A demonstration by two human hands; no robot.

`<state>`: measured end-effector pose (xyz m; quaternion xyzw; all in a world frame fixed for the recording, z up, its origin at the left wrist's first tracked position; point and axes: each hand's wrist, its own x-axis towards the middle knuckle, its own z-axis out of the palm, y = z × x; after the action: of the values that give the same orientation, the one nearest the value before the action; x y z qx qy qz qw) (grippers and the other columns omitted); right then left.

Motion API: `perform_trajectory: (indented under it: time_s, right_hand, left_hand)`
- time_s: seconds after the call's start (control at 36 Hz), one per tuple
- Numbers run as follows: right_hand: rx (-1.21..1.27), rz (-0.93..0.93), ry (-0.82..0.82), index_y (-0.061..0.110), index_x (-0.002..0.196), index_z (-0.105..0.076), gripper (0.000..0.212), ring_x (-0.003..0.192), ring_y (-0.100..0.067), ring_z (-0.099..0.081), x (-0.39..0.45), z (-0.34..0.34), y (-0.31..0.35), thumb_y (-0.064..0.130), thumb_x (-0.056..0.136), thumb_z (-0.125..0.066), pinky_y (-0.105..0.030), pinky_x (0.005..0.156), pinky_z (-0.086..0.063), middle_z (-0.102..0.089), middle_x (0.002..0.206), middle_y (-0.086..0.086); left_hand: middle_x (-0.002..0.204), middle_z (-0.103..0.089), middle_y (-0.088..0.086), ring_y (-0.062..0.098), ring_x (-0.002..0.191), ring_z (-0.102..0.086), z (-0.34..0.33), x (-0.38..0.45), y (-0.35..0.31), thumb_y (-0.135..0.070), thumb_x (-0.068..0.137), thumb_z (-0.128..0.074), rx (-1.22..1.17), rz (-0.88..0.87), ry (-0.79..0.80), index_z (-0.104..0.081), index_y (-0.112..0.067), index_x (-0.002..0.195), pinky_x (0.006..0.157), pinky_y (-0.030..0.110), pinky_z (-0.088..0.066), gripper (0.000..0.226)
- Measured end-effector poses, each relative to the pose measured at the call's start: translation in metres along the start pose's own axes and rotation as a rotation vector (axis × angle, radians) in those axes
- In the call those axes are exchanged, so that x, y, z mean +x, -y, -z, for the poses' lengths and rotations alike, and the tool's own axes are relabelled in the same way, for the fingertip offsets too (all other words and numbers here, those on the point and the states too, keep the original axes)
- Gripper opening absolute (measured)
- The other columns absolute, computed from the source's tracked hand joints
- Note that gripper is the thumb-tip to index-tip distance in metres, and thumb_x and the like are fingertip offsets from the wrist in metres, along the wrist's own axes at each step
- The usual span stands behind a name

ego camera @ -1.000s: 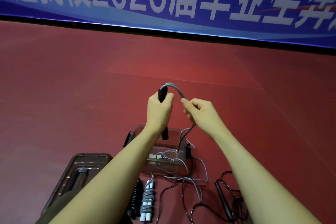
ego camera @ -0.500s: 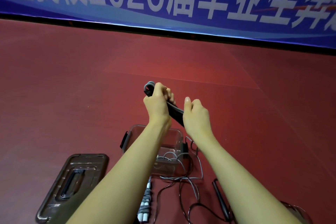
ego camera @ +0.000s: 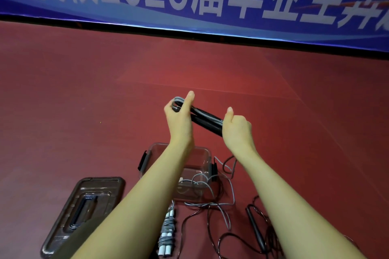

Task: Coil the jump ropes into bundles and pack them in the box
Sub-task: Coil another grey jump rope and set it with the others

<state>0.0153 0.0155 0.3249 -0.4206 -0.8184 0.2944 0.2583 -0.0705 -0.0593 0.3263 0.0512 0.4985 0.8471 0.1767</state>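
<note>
Black jump rope handles (ego camera: 207, 121) with grey cord sit at frame centre, held in the closed grip of the left hand (ego camera: 179, 116) and right hand (ego camera: 236, 130), above the clear box (ego camera: 205, 154) on the red floor (ego camera: 84, 111).

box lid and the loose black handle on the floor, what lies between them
In the head view, between the lid and the black handle lie a coiled grey rope bundle and loose rope loops; the left forearm crosses above.

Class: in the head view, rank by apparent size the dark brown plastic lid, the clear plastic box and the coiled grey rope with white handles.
1. Dark brown plastic lid, though nearer the camera
2. Clear plastic box
3. Coiled grey rope with white handles
</note>
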Motion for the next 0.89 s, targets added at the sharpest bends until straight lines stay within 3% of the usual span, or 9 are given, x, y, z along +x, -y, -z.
perform_trajectory:
  time_s: [0.08,0.22,0.33,0.44,0.53,0.67,0.72,0.78,0.89]
  right_hand:
    - [-0.093,-0.006,-0.013,-0.005,0.098,-0.063,0.061,0.104,-0.038,-0.055,0.002,0.006,-0.002,0.035,0.104,-0.016,-0.037,0.080,-0.039,-0.063,0.105,-0.025]
    - [-0.228,0.021,-0.033,0.001,0.106,-0.064,0.060,0.105,-0.037,-0.057,0.002,0.013,0.001,0.036,0.104,-0.015,-0.037,0.080,-0.039,-0.063,0.109,-0.023]
    - [-0.278,0.070,-0.027,0.001,0.106,-0.064,0.060,0.105,-0.038,-0.058,-0.001,0.014,0.002,0.037,0.104,-0.017,-0.037,0.085,-0.042,-0.064,0.108,-0.023]
    - [-0.289,0.151,0.023,0.001,0.103,-0.063,0.060,0.104,-0.039,-0.057,-0.005,0.013,-0.001,0.038,0.103,-0.017,-0.040,0.085,-0.042,-0.064,0.107,-0.024]
    - [-0.273,0.171,0.054,0.002,0.097,-0.063,0.060,0.101,-0.039,-0.055,-0.006,0.014,0.000,0.039,0.103,-0.016,-0.040,0.083,-0.041,-0.063,0.104,-0.025]
    - [-0.290,0.288,0.083,0.014,0.074,-0.047,0.048,0.096,-0.038,-0.055,-0.012,0.017,0.002,0.038,0.103,-0.017,-0.038,0.075,-0.035,-0.065,0.095,-0.019]
    - [-0.311,0.330,0.075,0.016,0.068,-0.041,0.047,0.094,-0.038,-0.057,-0.013,0.017,0.000,0.040,0.102,-0.020,-0.038,0.074,-0.036,-0.065,0.090,-0.016]
    - [-0.307,0.359,0.062,0.017,0.067,-0.041,0.047,0.089,-0.036,-0.058,-0.015,0.016,-0.002,0.046,0.100,-0.025,-0.036,0.073,-0.035,-0.061,0.079,-0.009]
    - [-0.305,0.398,0.130,0.024,0.102,-0.051,0.027,0.090,-0.028,-0.058,-0.018,0.014,-0.007,0.045,0.096,-0.036,-0.032,0.075,-0.034,-0.063,0.088,0.002]
  left_hand:
    - [0.122,-0.043,0.003,0.016,0.111,-0.044,0.011,0.002,0.002,-0.023,0.088,-0.062,0.394,-0.450,-0.057,-0.042,-0.010,0.128,0.091,0.020,-0.039,0.047]
    - [0.108,-0.059,0.006,0.027,0.103,-0.051,0.020,-0.001,-0.008,-0.035,0.065,-0.044,1.263,-1.101,0.373,-0.056,-0.007,0.116,0.088,0.031,-0.028,0.059]
    - [0.108,-0.057,0.004,0.028,0.102,-0.052,0.025,-0.001,-0.002,-0.044,0.074,-0.051,1.883,-1.035,0.529,-0.050,-0.011,0.118,0.079,0.035,-0.038,0.055]
    - [0.066,-0.055,0.006,0.028,0.059,-0.056,0.034,0.003,-0.002,-0.028,0.049,-0.079,1.887,-1.150,0.498,-0.054,-0.010,0.067,0.047,0.026,-0.039,0.036]
    - [0.059,-0.054,0.006,0.028,0.057,-0.057,0.040,0.006,-0.003,-0.028,0.056,-0.070,1.803,-1.333,0.519,-0.051,-0.009,0.060,0.053,0.026,-0.045,0.026]
    - [0.039,-0.045,0.000,0.022,0.025,-0.040,0.050,0.008,-0.005,-0.025,0.049,-0.088,1.780,-1.313,0.581,-0.047,-0.010,0.058,0.048,0.009,-0.005,0.045]
    - [0.042,-0.049,0.002,0.025,0.028,-0.043,0.051,0.008,-0.007,-0.022,0.058,-0.087,1.785,-1.264,0.624,-0.046,-0.010,0.065,0.042,0.013,-0.006,0.043]
    - [0.065,-0.061,0.007,0.030,0.051,-0.055,0.050,0.007,-0.008,-0.026,0.087,-0.062,1.884,-1.176,0.648,-0.038,-0.012,0.081,0.041,0.025,-0.017,0.029]
    - [0.084,-0.063,0.006,0.033,0.069,-0.055,0.054,0.006,-0.008,-0.031,0.100,-0.034,2.003,-1.044,0.608,-0.029,-0.013,0.091,0.054,0.032,-0.030,0.021]
